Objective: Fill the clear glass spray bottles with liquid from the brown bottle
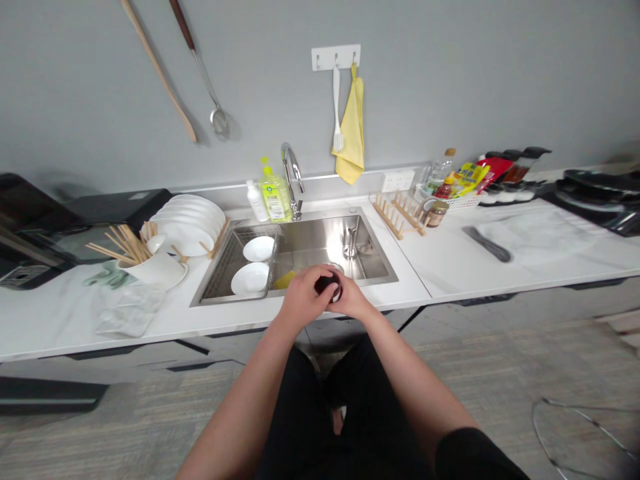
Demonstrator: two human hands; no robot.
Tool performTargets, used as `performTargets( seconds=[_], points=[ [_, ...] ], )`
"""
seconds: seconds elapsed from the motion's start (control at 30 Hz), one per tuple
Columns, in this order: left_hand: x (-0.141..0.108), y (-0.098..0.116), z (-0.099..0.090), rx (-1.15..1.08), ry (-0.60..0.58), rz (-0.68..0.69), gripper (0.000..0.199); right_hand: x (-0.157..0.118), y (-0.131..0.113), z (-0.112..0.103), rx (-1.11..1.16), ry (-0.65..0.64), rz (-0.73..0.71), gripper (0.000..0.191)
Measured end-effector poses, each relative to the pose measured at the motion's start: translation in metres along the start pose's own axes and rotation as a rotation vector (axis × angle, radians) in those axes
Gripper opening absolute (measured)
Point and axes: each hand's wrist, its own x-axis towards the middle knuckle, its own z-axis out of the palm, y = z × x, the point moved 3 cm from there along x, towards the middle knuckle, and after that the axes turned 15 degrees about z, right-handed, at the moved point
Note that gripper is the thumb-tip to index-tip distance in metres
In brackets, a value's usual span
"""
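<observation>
Both my hands are wrapped round a small dark, round container (329, 285) at the sink's front edge. My left hand (311, 293) grips it from the left, and my right hand (350, 297) from the right. Fingers cover much of it, so its exact kind is hidden. Just beyond lies the steel sink (320, 233), with a yellow sponge (285, 280) partly behind my left hand. White bowls (250, 278) sit in the wire basket (273, 270) on the sink's left side.
A chrome faucet (293, 177) rises behind the sink beside a dish soap bottle (275, 195). White plates (187, 223) and a chopstick holder (160, 270) stand left. A wooden rack (400, 217), a jar (438, 213) and a dark utensil (487, 244) are on the right counter.
</observation>
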Motion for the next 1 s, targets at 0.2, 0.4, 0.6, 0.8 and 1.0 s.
performTargets(
  seconds=[0.2, 0.4, 0.6, 0.8, 1.0],
  points=[
    [-0.003, -0.015, 0.004, -0.133, 0.115, -0.056, 0.017, -0.001, 0.002, -0.001, 0.004, -0.020, 0.069, 0.082],
    [-0.004, -0.018, 0.006, -0.163, 0.080, -0.019, 0.036, -0.001, 0.001, -0.001, 0.018, -0.025, 0.040, 0.083],
    [-0.008, -0.027, 0.006, -0.408, 0.080, -0.100, 0.034, -0.001, 0.000, -0.002, 0.030, -0.052, 0.046, 0.092],
    [-0.009, -0.024, 0.004, -0.168, 0.054, -0.028, 0.031, -0.001, 0.001, -0.003, 0.030, -0.026, 0.027, 0.087],
    [-0.015, -0.034, 0.010, -0.308, 0.090, -0.031, 0.039, 0.000, 0.005, -0.001, 0.015, -0.046, 0.009, 0.089]
  ],
)
